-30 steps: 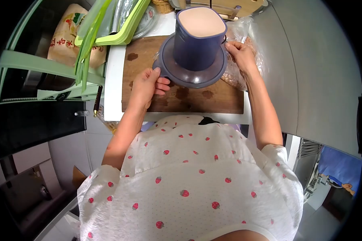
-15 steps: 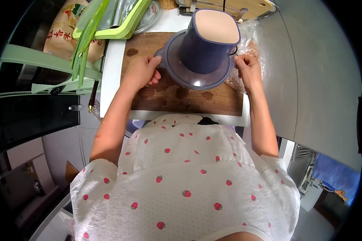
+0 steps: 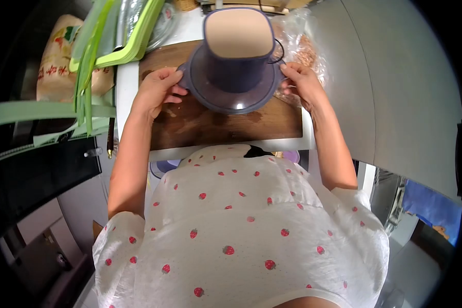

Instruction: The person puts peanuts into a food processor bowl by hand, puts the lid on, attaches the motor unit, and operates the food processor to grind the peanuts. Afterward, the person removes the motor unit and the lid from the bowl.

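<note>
A purple-blue appliance that looks like an electric food chopper stands before me, its motor head (image 3: 238, 33) with a flat beige top above a round see-through bowl or lid (image 3: 241, 100). My left hand (image 3: 161, 87) pinches the small handle at its left rim, thumb on top. On the other side my right hand (image 3: 304, 83) grips the right handle, beside a black cord (image 3: 280, 49). Beneath lies a brown wooden board (image 3: 205, 126) with dark wet spots. What the bowl contains is hidden, and I cannot tell whether it rests on the board.
Close by my right hand lies a clear plastic bag (image 3: 308, 49) with reddish-brown contents. Green baskets (image 3: 138, 49) with long green leaves (image 3: 90, 66) over the rim stand at the left, near a printed sack (image 3: 59, 56). A grey panel (image 3: 354, 87) bounds the right side.
The whole view has swung, so the board and bag appear farther left. The motor head has shifted left more than they have and now looks less tilted to the right. Both hands keep their hold.
</note>
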Available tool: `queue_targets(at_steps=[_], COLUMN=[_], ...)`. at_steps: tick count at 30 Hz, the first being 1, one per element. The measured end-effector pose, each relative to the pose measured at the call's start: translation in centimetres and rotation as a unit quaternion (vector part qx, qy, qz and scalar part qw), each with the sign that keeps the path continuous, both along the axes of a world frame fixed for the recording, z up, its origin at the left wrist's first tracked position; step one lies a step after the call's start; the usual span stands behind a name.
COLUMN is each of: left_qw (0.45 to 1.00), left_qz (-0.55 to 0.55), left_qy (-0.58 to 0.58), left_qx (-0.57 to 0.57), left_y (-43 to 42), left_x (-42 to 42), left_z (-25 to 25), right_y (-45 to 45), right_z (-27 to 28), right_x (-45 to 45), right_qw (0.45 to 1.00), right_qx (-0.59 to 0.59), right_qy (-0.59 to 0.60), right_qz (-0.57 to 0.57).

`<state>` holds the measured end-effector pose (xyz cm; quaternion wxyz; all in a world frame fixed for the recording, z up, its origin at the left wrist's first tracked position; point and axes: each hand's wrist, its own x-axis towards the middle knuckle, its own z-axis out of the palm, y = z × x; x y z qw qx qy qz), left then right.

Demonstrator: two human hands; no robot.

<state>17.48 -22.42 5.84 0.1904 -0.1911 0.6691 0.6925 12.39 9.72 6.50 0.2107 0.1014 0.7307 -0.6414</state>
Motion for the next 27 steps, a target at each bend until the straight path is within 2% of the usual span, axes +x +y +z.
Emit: queue_targets(at_steps=[3, 8, 10, 12, 14, 16, 17, 19, 22, 23, 25, 27], left_qw=[1.0, 0.999, 0.998, 0.997, 0.996, 0.996, 0.995, 0.995, 0.994, 0.995, 0.994, 0.977], left_qz=[-0.011, 0.011, 0.028, 0.052, 0.03, 0.018, 0.006, 0.014, 0.026, 0.029, 0.015, -0.014], left_qy=[0.007, 0.031, 0.042, 0.049, 0.08, 0.083, 0.092, 0.098, 0.107, 0.095, 0.105, 0.187], left_qx=[0.011, 0.026, 0.027, 0.029, -0.028, -0.034, -0.04, -0.032, -0.03, -0.033, -0.027, -0.101], left_y=[-0.2, -0.2, 0.5, 1.2, 1.5, 1.5, 1.5, 1.9, 1.9, 1.9, 1.2, 0.9], left_x=[-0.5, -0.3, -0.1, -0.1, -0.5, -0.5, -0.7, -0.8, -0.8, -0.8, -1.4, -2.4], left_z=[-0.8, -1.7, -0.8, -0.5, -0.9, -1.1, -1.1, -1.1, -0.8, -1.1, -2.1, -2.7], right_y=[0.2, -0.1, -0.3, -0.6, -1.1, -1.8, -1.9, -1.8, -1.2, -1.3, -1.8, -2.3], right_z=[-0.8, 0.7, -0.1, -0.1, -0.5, -1.3, -1.2, -0.9, -1.2, -1.2, -1.7, -2.4], right_x=[0.1, 0.0, 0.2, -0.3, -0.5, -0.2, -0.2, 0.0, -0.7, -0.8, -0.5, -0.8], right_qw=[1.0, 0.997, 0.997, 0.997, 0.996, 0.992, 0.992, 0.999, 0.998, 0.998, 0.985, 0.979], right_qx=[-0.02, 0.059, 0.001, 0.02, 0.039, 0.027, 0.027, -0.025, -0.015, -0.016, 0.037, -0.006], right_qy=[-0.015, -0.043, 0.068, 0.072, 0.073, 0.123, 0.121, 0.029, 0.029, 0.037, 0.162, 0.199], right_qz=[0.011, 0.028, 0.025, 0.024, 0.023, 0.021, 0.019, 0.009, 0.048, 0.047, 0.039, 0.034])
